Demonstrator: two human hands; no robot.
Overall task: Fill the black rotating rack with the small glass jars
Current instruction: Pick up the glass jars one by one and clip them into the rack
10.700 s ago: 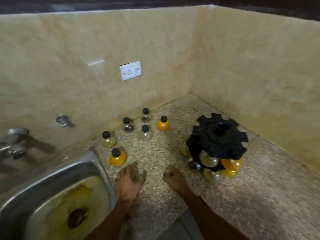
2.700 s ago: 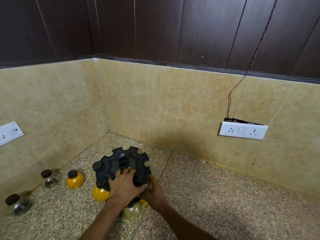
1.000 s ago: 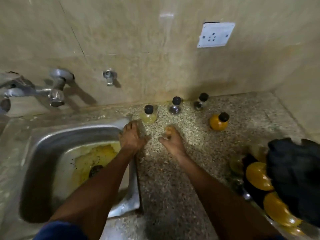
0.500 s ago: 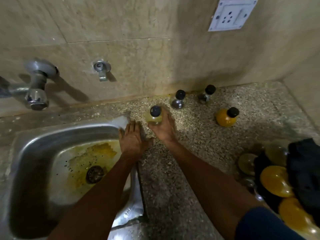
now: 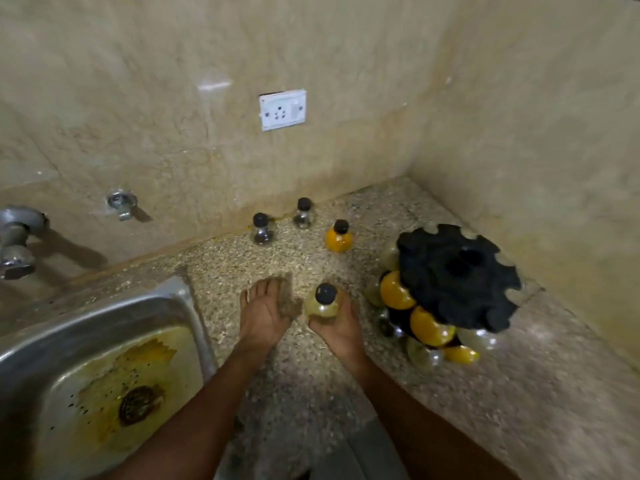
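Pale-yellow small glass jar with black cap [image 5: 322, 304] is now lifted off the counter, my right hand [image 5: 337, 327] curled around it, beside the black rotating rack [image 5: 457, 277]; left hand [image 5: 265, 311] flat, fingers relaxed.

Two bare forearms [image 5: 194, 420], no sleeves

- A speckled stone counter [image 5: 450, 393] runs into the tiled corner.
- Two dark-filled jars [image 5: 262, 229] [image 5: 303, 213] and an orange jar [image 5: 338, 236] stand near the back wall.
- The black rack [image 5: 457, 275] stands at the right.
- A steel sink [image 5: 104, 306] is set into the left.
- The left hand [image 5: 265, 313] rests flat on the counter.
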